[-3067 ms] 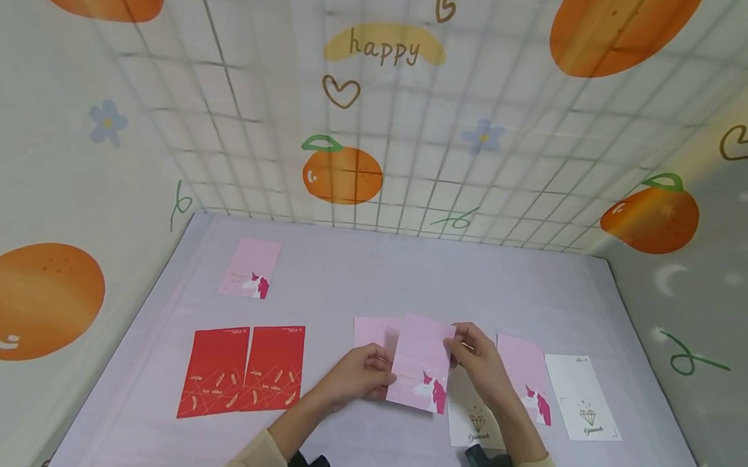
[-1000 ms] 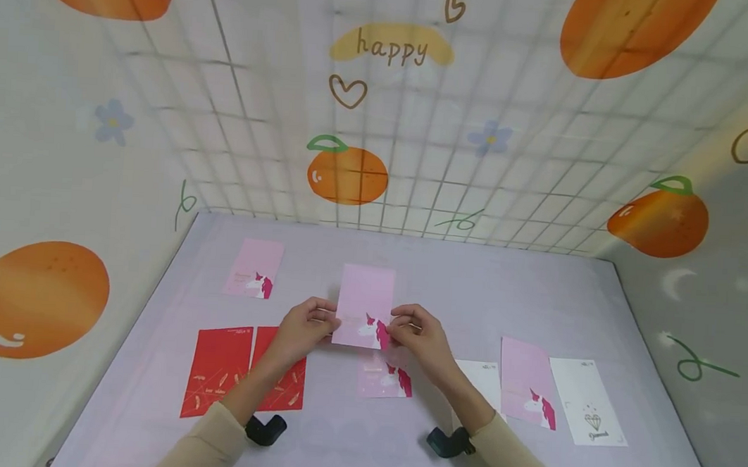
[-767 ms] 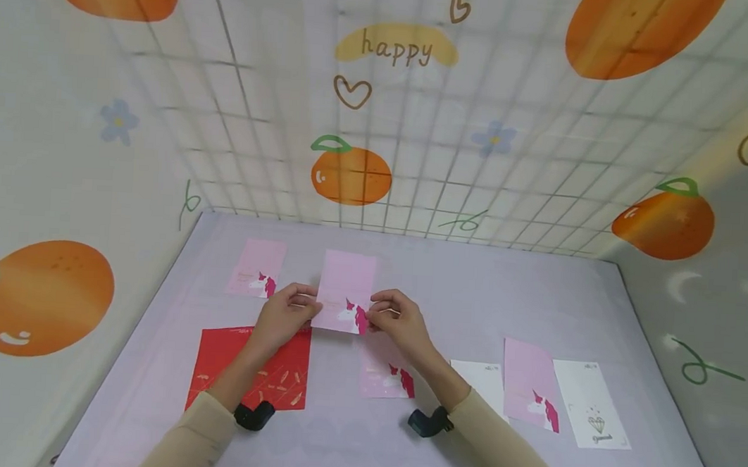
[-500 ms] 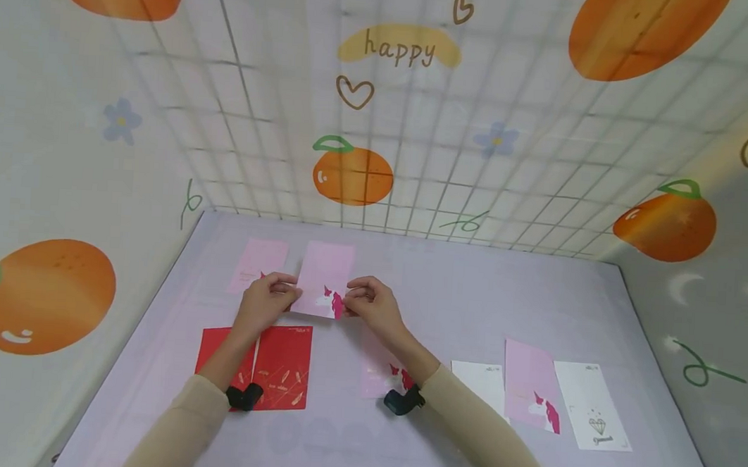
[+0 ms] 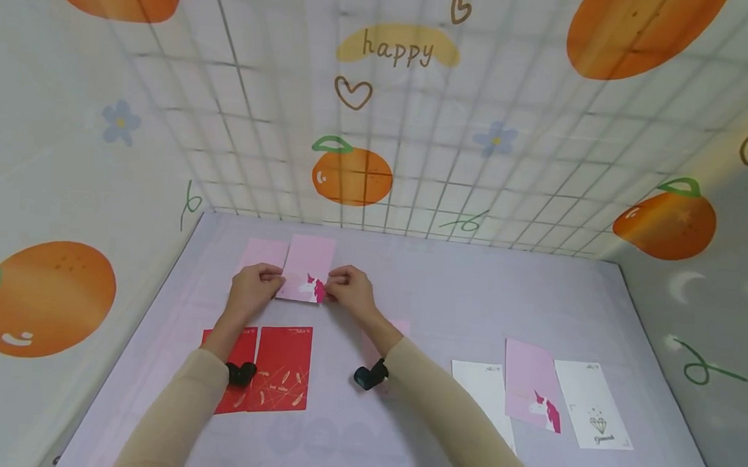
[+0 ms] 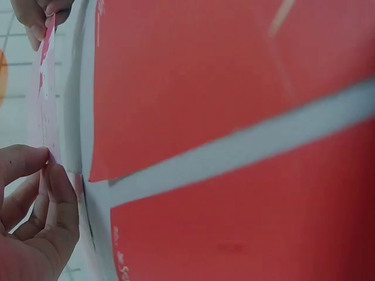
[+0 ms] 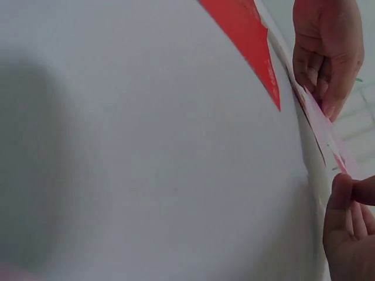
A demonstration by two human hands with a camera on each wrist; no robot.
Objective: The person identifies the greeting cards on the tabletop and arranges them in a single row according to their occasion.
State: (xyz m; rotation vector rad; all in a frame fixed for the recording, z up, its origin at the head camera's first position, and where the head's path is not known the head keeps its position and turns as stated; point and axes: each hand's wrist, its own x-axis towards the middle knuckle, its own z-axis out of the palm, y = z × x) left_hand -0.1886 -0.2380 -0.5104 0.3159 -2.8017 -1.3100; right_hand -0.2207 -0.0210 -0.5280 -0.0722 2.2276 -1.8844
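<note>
A pink unicorn card (image 5: 305, 269) is held between both hands at the back left of the table, just right of another pink card (image 5: 267, 252). My left hand (image 5: 252, 290) pinches its left edge and partly covers that other card. My right hand (image 5: 353, 293) pinches the held card's right edge, near the unicorn's mane. In the left wrist view, the held card (image 6: 47, 105) appears nearly edge-on between the two hands. The right wrist view also shows the card (image 7: 323, 130) gripped at both sides.
Two red cards (image 5: 283, 370) lie side by side at the left, partly under my left forearm. A pink card (image 5: 399, 326) is mostly hidden by my right forearm. At the right lie a white card (image 5: 480, 387), a pink unicorn card (image 5: 531, 379) and a white diamond card (image 5: 593, 404).
Both hands have carried the pink unicorn card from the middle of the table leftward and back, beside the pink card at the back left. The cards at the right stay put.
</note>
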